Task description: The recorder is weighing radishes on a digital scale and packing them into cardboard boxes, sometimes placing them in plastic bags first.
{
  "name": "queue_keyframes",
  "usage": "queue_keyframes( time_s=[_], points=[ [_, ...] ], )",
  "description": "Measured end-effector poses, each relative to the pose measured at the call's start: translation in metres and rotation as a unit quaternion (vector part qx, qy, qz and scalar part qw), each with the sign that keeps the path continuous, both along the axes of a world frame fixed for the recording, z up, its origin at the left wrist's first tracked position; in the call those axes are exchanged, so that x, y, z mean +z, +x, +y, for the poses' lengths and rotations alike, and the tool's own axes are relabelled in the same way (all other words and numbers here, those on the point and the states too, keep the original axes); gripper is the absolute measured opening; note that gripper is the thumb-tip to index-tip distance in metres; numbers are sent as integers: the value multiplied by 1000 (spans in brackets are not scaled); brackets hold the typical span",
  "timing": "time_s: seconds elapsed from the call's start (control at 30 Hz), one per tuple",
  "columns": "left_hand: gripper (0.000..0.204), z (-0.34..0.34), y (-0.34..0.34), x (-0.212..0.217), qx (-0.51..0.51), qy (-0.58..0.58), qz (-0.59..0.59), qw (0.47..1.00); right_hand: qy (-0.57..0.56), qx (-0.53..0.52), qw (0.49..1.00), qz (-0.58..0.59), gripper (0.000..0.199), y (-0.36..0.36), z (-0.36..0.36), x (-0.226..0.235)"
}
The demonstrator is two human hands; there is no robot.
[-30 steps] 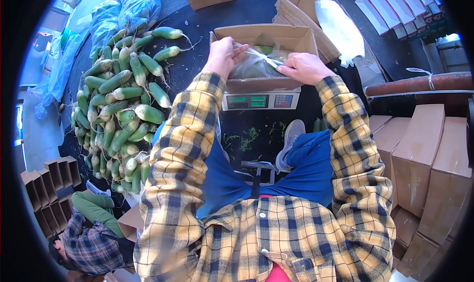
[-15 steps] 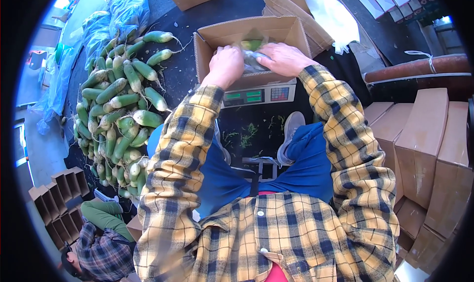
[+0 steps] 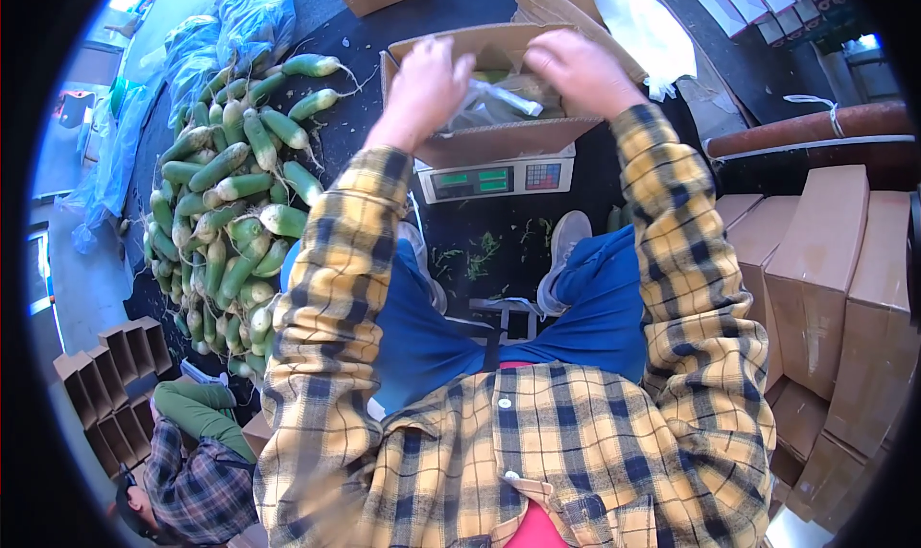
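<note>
A cardboard box (image 3: 508, 145) sits slightly askew on a digital scale (image 3: 451, 181) in front of me. Inside it, crumpled clear plastic (image 3: 470, 111) with a white strip lies by green produce that is partly hidden. Over the box's left side is my left hand (image 3: 422, 85), raised and blurred, its thumb toward the plastic; its grip does not show clearly. My right hand (image 3: 583, 68) is bent over the right side, fingers curled inward beside the plastic; what they hold, if anything, is hidden.
A large heap of green radishes (image 3: 230, 193) lies to my left, below blue plastic bags (image 3: 254, 15). Closed cartons (image 3: 815, 279) stand at my right, near a reddish pipe (image 3: 815, 137). A white bag (image 3: 643, 30) lies beyond the box. Another person (image 3: 206, 481) is at lower left.
Both hands have moved apart and up from the middle of the plastic toward the box's sides. The box has turned a little, and the white strip now shows.
</note>
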State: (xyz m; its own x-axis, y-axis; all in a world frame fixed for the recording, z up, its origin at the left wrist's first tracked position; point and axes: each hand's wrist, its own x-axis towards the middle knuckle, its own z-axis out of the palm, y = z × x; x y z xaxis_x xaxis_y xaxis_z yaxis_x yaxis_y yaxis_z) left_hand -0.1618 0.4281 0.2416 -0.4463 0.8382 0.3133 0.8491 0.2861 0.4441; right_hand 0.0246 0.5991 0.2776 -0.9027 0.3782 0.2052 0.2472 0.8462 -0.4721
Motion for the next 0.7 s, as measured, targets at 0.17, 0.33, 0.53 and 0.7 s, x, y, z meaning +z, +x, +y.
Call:
queue_keyframes(
  time_s=[0.17,0.33,0.53,0.7],
  points=[
    [40,-31,-10,94,20,176,28,984,52,-118,990,54,37,26,40,18],
    [48,-105,-10,145,24,154,-172,973,55,-180,982,-16,39,42,67,2],
    [48,-205,2,89,93,17,-260,961,55,-187,977,-84,47,47,71,-13],
    [66,-246,68,37,125,40,-537,833,47,-168,978,-115,52,32,60,-18]
  ],
)
